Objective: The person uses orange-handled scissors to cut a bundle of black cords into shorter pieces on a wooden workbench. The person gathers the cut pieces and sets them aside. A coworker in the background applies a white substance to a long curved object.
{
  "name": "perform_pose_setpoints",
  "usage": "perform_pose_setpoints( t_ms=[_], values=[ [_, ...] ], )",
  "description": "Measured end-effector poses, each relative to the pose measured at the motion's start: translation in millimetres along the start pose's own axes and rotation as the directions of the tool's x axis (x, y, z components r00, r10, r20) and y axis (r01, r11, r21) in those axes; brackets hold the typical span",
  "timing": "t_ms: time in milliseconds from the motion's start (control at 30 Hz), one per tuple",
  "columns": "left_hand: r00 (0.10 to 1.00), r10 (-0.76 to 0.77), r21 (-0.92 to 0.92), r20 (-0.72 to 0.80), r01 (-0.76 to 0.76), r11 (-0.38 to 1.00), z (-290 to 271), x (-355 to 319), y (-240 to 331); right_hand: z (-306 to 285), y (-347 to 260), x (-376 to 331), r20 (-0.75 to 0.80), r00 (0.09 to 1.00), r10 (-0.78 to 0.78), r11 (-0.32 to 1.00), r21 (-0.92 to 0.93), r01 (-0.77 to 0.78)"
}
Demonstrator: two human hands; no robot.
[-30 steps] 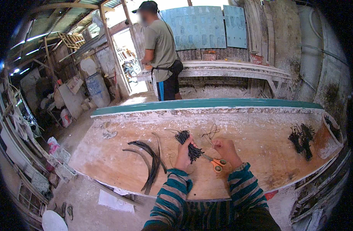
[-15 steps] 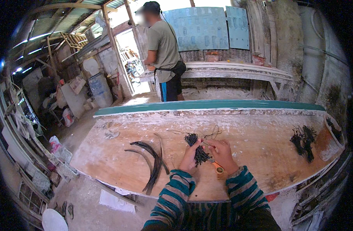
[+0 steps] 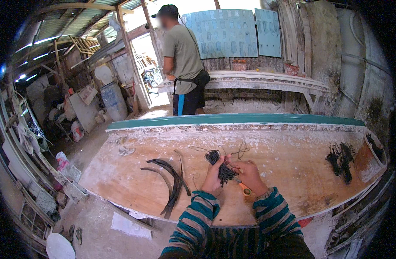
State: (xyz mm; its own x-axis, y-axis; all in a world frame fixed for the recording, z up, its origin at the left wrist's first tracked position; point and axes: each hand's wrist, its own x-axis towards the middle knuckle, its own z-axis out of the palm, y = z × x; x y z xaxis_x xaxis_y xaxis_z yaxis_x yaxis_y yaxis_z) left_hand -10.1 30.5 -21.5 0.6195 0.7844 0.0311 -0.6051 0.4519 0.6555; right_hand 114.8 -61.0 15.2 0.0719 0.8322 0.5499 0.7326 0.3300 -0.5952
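Observation:
My left hand [image 3: 212, 178] is closed round a bundle of thin black strands [image 3: 226, 174] over the middle of the wooden tabletop. Against the bundle's right side, the fingers of my right hand [image 3: 251, 175] are pinched together; a thin dark cord [image 3: 242, 150] loops out beyond them on the board. What lies between those right fingertips is too small to make out. Under my right palm is an orange-handled tool [image 3: 245, 188], its far end hidden. To the left lie curved black strips [image 3: 176, 183], some thick and some narrow.
Small black bundles [image 3: 340, 159] rest at the table's right, beside a tipped, whitened clay-coloured container [image 3: 367, 162] with more inside. A green-edged board [image 3: 232, 119] runs along the far edge. Beyond it a person [image 3: 183, 60] stands at a long bench [image 3: 267, 80]. A blue drum [image 3: 114, 101] stands back left.
My right fingers have curled in closer to the bundle. The person at the back has lowered an arm and shifted slightly left.

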Motion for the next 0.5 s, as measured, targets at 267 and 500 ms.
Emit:
perform_pose_setpoints(
  t_ms=[267, 500],
  values=[
    [0.997, 0.047, 0.053, -0.063, -0.043, 0.998, 18.1, -11.0, 6.8, -0.1, 3.4, -2.8, -0.016, 1.0, -0.026, 0.999, 0.019, 0.027],
    [0.996, 0.045, 0.056, -0.081, -0.04, 0.998, 19.8, -12.8, 6.5, 0.0, 4.5, -2.8, -0.034, 0.995, -0.098, 0.994, -0.041, 0.097]
  ],
)
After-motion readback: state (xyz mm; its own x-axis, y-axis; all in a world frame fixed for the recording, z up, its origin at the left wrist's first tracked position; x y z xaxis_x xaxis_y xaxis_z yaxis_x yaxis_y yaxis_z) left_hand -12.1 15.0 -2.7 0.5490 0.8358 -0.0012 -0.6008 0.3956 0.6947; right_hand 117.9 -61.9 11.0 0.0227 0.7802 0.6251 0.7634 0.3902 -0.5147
